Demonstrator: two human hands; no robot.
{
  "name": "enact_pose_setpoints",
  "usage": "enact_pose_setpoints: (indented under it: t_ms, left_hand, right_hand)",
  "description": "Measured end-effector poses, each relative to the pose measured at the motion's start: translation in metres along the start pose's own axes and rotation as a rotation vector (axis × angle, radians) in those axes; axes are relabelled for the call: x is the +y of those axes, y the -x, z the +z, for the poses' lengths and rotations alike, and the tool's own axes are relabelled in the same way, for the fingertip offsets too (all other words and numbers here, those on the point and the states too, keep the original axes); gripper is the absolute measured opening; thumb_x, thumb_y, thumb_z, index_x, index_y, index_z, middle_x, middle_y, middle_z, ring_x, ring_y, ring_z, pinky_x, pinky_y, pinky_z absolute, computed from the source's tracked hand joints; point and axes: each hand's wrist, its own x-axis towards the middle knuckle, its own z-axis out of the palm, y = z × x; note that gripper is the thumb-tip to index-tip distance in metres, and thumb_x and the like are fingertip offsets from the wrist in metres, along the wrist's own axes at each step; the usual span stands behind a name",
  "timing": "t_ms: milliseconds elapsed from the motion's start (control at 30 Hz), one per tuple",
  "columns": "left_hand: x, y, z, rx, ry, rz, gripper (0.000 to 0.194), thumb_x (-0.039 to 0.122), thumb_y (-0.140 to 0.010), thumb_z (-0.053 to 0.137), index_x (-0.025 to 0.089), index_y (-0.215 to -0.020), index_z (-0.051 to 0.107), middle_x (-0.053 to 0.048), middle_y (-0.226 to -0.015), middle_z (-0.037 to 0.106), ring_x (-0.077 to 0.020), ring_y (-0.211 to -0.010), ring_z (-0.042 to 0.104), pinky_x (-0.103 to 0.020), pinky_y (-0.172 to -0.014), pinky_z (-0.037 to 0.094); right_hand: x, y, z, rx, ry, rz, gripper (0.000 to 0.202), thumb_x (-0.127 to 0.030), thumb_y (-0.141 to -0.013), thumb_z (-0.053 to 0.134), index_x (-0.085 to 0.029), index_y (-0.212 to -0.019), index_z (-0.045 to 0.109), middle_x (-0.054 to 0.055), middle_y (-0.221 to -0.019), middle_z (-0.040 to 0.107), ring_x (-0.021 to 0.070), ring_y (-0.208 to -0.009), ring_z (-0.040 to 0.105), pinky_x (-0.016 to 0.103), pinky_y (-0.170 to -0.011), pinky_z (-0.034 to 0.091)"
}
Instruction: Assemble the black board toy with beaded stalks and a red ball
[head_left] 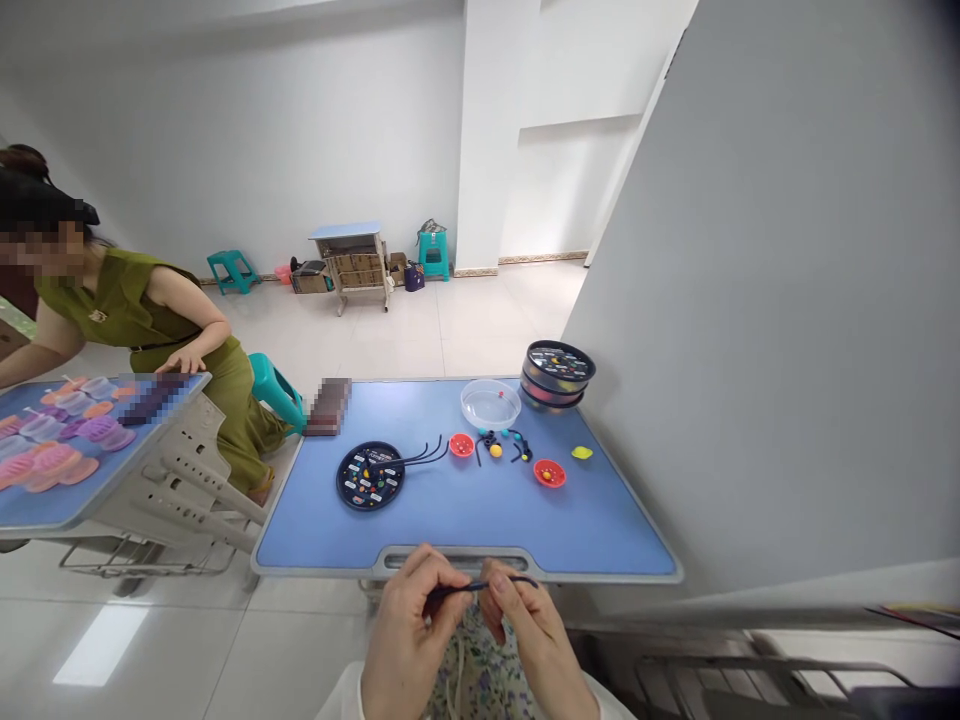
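Note:
A thin black rod (478, 586) with a curved end spans my two hands at the near edge of the desk. My left hand (416, 615) pinches it on one side, and my right hand (525, 622) grips it nearer the bent tip. Beyond them on the blue desk (450, 530) lies a round black disc (358, 490) printed with labels and coloured dots. Several similar bent black rods (412, 460) reach out from its middle to the right.
Red bowls (551, 484) (462, 436) hold small balls. Near them are a clear dish (489, 412), an orange ball (496, 451), a yellow piece (582, 453) and stacked round containers (556, 375). A person (150, 310) sits at another desk on the left; a grey panel (795, 300) stands at right.

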Motion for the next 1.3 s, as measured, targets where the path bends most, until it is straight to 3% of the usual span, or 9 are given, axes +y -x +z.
enact_pose_setpoints:
  t_ms: [367, 600, 767, 1033, 1200, 1300]
  left_hand:
    - [-0.012, -0.008, 0.013, -0.037, 0.037, -0.065, 0.016, 0.028, -0.086, 0.051, 0.018, -0.076, 0.059, -0.001, -0.075, 0.052, -0.0149, -0.067, 0.05, -0.023, -0.06, 0.038]
    - [-0.017, -0.015, 0.008, -0.034, -0.032, -0.075, 0.017, 0.029, -0.086, 0.051, 0.018, -0.076, 0.06, -0.001, -0.073, 0.053, -0.0154, -0.067, 0.05, -0.024, -0.06, 0.037]
    - [-0.017, -0.013, 0.003, -0.024, -0.128, -0.039, 0.015, 0.026, -0.087, 0.05, 0.019, -0.079, 0.061, -0.001, -0.074, 0.054, -0.0164, -0.069, 0.051, -0.024, -0.062, 0.038]
    - [-0.025, -0.011, 0.001, -0.041, -0.119, -0.035, 0.013, 0.024, -0.085, 0.051, 0.019, -0.076, 0.059, -0.001, -0.073, 0.053, -0.0166, -0.068, 0.05, -0.024, -0.06, 0.037]
    - [-0.032, -0.013, -0.003, -0.028, -0.077, -0.085, 0.015, 0.027, -0.085, 0.053, 0.018, -0.073, 0.059, -0.001, -0.071, 0.054, -0.0158, -0.067, 0.05, -0.024, -0.06, 0.037]
    - [-0.034, -0.02, -0.011, -0.016, -0.013, -0.082, 0.015, 0.028, -0.084, 0.054, 0.018, -0.075, 0.061, -0.001, -0.072, 0.056, -0.0156, -0.068, 0.053, -0.024, -0.062, 0.039]
  right_hand:
    - [0.027, -0.006, 0.005, 0.11, 0.037, 0.015, 0.054, -0.059, -0.088, 0.039, -0.022, -0.049, 0.032, -0.004, -0.051, 0.032, 0.0123, -0.049, 0.036, 0.026, -0.051, 0.03]
    - [0.019, -0.018, -0.02, -0.062, 0.188, -0.033, 0.049, -0.057, -0.09, 0.036, -0.022, -0.057, 0.039, -0.004, -0.053, 0.038, 0.0123, -0.052, 0.039, 0.026, -0.055, 0.034]
    - [0.017, -0.021, -0.034, -0.061, 0.426, -0.133, 0.044, -0.051, -0.093, 0.036, -0.021, -0.063, 0.047, -0.004, -0.054, 0.042, 0.0128, -0.055, 0.04, 0.025, -0.056, 0.032]
    - [0.034, -0.021, -0.023, -0.026, 0.545, -0.217, 0.042, -0.045, -0.095, 0.034, -0.021, -0.064, 0.049, -0.003, -0.055, 0.046, 0.0132, -0.058, 0.042, 0.026, -0.063, 0.035]
    - [0.035, -0.023, -0.014, -0.021, 0.448, -0.153, 0.041, -0.046, -0.093, 0.037, -0.021, -0.064, 0.05, -0.004, -0.054, 0.048, 0.0126, -0.056, 0.046, 0.024, -0.06, 0.039]
    - [0.032, -0.031, -0.003, -0.045, 0.315, -0.118, 0.033, -0.048, -0.089, 0.046, -0.02, -0.074, 0.058, -0.002, -0.059, 0.056, 0.0132, -0.057, 0.052, 0.024, -0.058, 0.043]
